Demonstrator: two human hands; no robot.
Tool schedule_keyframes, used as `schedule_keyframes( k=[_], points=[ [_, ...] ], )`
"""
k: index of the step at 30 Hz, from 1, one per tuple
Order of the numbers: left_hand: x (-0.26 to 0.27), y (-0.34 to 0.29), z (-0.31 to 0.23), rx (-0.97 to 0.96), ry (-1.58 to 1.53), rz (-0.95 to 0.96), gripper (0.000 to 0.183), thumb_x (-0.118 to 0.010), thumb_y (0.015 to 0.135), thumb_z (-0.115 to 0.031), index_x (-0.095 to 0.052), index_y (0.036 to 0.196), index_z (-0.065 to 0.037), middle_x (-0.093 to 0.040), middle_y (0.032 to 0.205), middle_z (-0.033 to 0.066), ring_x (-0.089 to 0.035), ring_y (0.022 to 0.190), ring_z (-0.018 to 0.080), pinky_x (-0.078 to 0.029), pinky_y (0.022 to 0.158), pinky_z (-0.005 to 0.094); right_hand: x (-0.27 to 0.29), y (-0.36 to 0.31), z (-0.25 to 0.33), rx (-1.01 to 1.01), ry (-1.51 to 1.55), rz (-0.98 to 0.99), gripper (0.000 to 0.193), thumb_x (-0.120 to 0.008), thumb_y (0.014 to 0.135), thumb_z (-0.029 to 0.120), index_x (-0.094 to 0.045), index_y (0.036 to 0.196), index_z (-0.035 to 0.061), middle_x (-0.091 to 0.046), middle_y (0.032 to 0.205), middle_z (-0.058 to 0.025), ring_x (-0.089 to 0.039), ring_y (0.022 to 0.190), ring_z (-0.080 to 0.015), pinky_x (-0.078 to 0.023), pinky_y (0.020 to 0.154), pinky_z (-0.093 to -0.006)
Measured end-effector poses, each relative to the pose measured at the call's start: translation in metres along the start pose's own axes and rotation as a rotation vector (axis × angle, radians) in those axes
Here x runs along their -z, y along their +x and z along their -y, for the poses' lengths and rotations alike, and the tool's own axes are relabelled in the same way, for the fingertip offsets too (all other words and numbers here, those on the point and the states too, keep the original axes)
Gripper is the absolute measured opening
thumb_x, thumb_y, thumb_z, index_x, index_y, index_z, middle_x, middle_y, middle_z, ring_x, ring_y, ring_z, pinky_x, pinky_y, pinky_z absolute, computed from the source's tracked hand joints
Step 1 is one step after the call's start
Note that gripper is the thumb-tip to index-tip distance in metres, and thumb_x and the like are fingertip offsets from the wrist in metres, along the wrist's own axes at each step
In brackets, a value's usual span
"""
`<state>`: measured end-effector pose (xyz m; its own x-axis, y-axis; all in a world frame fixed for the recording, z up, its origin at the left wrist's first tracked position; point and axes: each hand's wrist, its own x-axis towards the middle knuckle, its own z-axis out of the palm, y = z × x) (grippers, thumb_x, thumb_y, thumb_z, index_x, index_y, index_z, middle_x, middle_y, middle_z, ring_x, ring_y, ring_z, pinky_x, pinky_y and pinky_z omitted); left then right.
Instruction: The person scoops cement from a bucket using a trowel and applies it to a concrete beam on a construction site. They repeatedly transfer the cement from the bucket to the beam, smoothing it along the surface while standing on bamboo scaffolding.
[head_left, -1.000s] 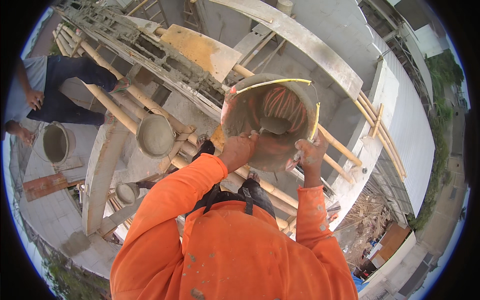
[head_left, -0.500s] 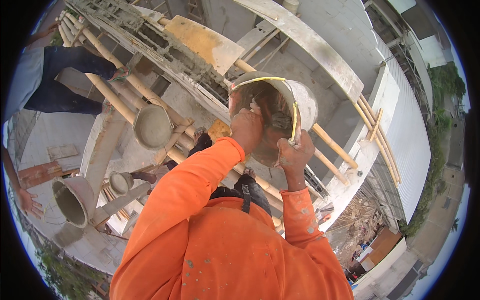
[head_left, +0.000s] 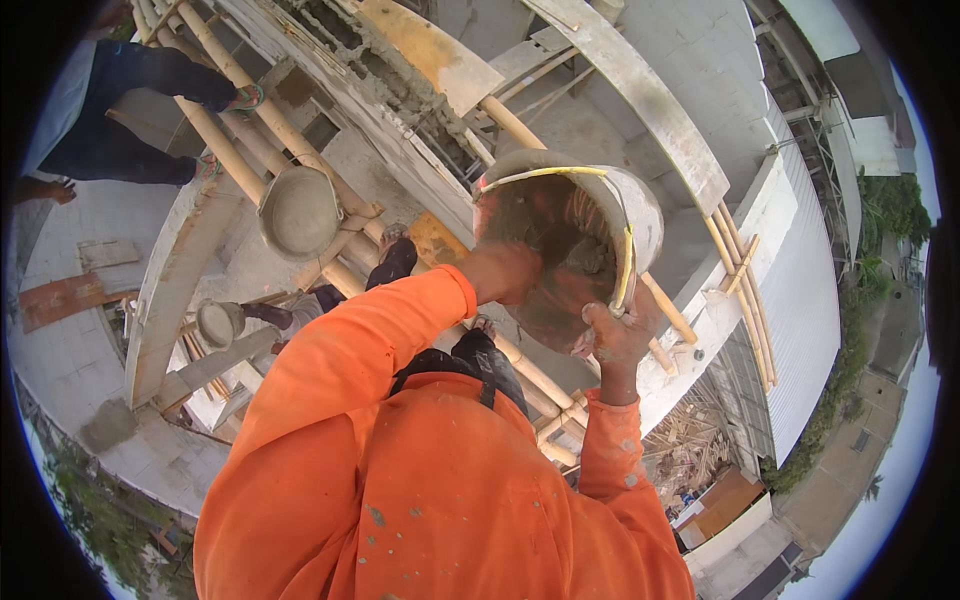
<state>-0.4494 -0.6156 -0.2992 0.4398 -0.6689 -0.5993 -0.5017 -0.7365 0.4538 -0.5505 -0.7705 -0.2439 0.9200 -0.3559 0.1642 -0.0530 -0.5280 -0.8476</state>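
Note:
A cement-smeared bucket with a yellow strip along its rim is tipped in front of me, its mouth facing my body. Grey mortar clings to the reddish inside. My right hand is closed round the near right part of the rim. At the left of the mouth, my left hand reaches in; its fingers are smeared by motion, so whether they hold anything cannot be told.
Bamboo poles run beneath me, high above the ground. Left of me rests a bucket of wet cement. Another person's arm reaches a smaller bucket. A person in dark trousers stands on the poles. Mortar-covered formwork lies ahead.
The tipped bucket and both my hands have shifted slightly right. My left hand is now blurred. The empty-looking bucket at lower left has gone from view, and the other person's hand there has moved up.

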Motion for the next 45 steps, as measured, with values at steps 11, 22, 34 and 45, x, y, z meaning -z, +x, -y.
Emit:
schedule_keyframes(
  k=[11,22,34,45],
  points=[
    [0.003,-0.016,0.02,-0.306,-0.469,0.027,0.064,-0.062,0.061,-0.005,-0.052,0.124,0.002,-0.064,0.087,0.0235,-0.063,0.082,0.0357,-0.048,0.071,0.0411,0.051,-0.016,0.013,-0.182,0.395,-0.008,0.027,-0.056,0.06,0.003,-0.057,0.086,-0.0045,-0.054,0.061,-0.0021,-0.049,0.048,-0.0089,-0.039,0.045,-0.0204],
    [0.001,-0.046,0.015,-0.182,-0.918,0.048,0.069,-0.065,0.061,-0.006,-0.049,0.128,0.003,-0.063,0.08,0.0136,-0.061,0.064,0.0217,-0.048,0.058,0.0339,0.025,-0.033,-0.039,-0.016,0.516,-0.243,0.037,-0.052,0.067,0.007,-0.051,0.101,-0.0057,-0.056,0.071,-0.0044,-0.054,0.058,-0.0114,-0.045,0.054,-0.0228],
    [0.028,-0.108,0.069,-0.391,-1.548,-0.317,0.07,-0.059,0.065,0.0,-0.041,0.132,0.004,-0.058,0.074,0.0085,-0.055,0.056,0.0163,-0.047,0.052,0.0286,0.041,-0.049,-0.087,-0.426,0.642,-0.557,0.031,-0.05,0.071,0.003,-0.05,0.101,-0.0015,-0.051,0.084,-0.0051,-0.052,0.079,-0.0171,-0.046,0.076,-0.0297],
    [-0.016,0.027,0.249,-0.225,-2.204,-0.657,0.036,-0.048,0.082,-0.017,-0.054,0.113,-0.002,-0.057,0.061,0.0073,-0.055,0.044,0.0191,-0.049,0.04,0.0318,0.095,-0.111,-0.141,-0.536,0.357,-0.691,0.031,-0.05,0.065,0.0,-0.054,0.096,-0.0031,-0.058,0.089,-0.0088,-0.058,0.076,-0.0181,-0.049,0.072,-0.028]
  ],
)
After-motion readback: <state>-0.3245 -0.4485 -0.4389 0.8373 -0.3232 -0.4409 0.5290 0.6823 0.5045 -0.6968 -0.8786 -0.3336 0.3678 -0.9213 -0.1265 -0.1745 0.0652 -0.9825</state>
